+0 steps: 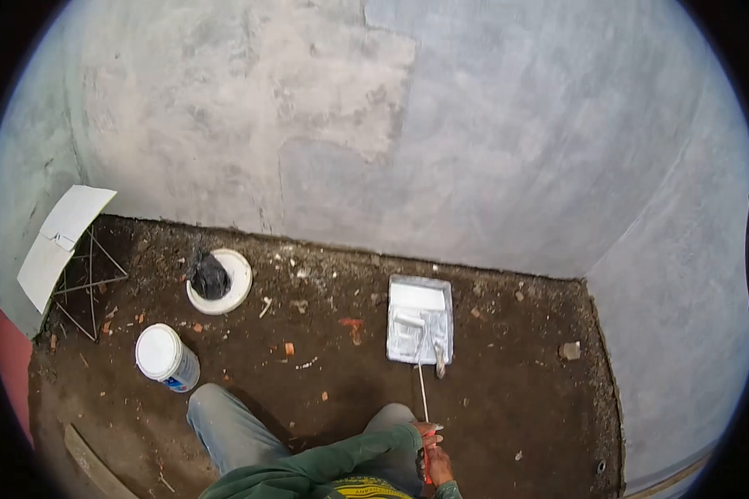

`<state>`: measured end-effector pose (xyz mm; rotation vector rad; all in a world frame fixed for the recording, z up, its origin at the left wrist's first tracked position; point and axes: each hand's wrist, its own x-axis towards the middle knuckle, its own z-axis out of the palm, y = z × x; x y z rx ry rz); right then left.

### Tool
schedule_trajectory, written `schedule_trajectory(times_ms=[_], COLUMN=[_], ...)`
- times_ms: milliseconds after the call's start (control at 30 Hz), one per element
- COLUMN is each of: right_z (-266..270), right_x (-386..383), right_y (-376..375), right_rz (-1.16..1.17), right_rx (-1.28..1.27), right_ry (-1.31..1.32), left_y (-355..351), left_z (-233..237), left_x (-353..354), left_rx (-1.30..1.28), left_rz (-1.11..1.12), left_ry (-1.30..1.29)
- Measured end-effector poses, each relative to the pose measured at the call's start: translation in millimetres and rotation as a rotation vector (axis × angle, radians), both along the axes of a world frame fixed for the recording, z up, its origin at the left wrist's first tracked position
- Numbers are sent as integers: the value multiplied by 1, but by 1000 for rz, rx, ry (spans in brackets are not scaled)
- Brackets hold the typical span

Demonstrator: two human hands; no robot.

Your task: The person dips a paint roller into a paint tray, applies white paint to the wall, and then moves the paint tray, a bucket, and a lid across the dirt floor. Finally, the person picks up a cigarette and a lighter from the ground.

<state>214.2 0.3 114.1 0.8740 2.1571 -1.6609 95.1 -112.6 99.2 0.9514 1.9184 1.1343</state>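
Observation:
Both my hands are on a paint roller (424, 397) with a long thin rod and an orange handle. My left hand (429, 434) is closed near the top of the handle. Just below it, my right hand (438, 467) wraps round the grip. The roller's head lies in a paint tray (449, 320) on the ground, which has white paint in its far end and smears over the near part. A paintbrush (440, 363) rests at the tray's near edge, right of the rod.
A white paint bucket (160, 351) stands left of my knees. Behind it lies a round white lid (239, 279) with a black plastic bag (210, 279). A metal-legged stand with a white panel (62, 245) leans at the left wall. Rubble dots the dirt floor; a plank (91, 466) lies lower left.

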Motion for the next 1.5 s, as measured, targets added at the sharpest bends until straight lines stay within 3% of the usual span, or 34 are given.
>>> schedule_trajectory(times_ms=[67, 133, 200, 267, 333, 400, 467, 600, 700, 833, 933, 1000, 1100, 1233, 1500], right_z=[-2, 43, 74, 124, 160, 212, 226, 272, 287, 282, 285, 294, 302, 293, 251], right_x=[-29, -73, -120, -160, -205, -231, -268, -302, -319, -342, -345, -342, -337, -343, -341], right_y=[2, -15, -33, -46, -67, -89, -102, -124, -135, -144, -150, -154, -157, -155, -154], right_rz=[85, 66, 28, 76, 111, 148, 107, 138, 257, 183, 126, 88, 138, 170, 105], right_rx=[164, 135, 67, -55, 304, 245, 260, 304, 690, 571, 595, 342, 242, 348, 364], right_ry=[200, 291, 545, 449, 922, 967, 1164, 1113, 1329, 1334, 1370, 1110, 1135, 1131, 1060], left_y=[-9, -18, -41, -51, -55, -64, -67, -95, -96, -104, -103, -105, -104, -102, -101], left_z=[17, 17, 81, 120, 150, 197, 217, 284, 280, 291, 289, 289, 288, 284, 237], left_x=[-22, -46, -69, -89, -123, -137, -169, -194, -235, -245, -254, -258, -258, -260, -263], left_rx=[-92, 497, 467, 587, 639, 837, 871, 828, 919, 830, 944, 842, 899, 924, 657], left_rz=[40, 231, 397, 683, 842, 847, 849, 951, 1033, 1025, 1024, 996, 943, 927, 1019], left_ry=[158, 249, 356, 673, 608, -10, 25, 8, 174, 96, 5, 98, 49, 13, 8])
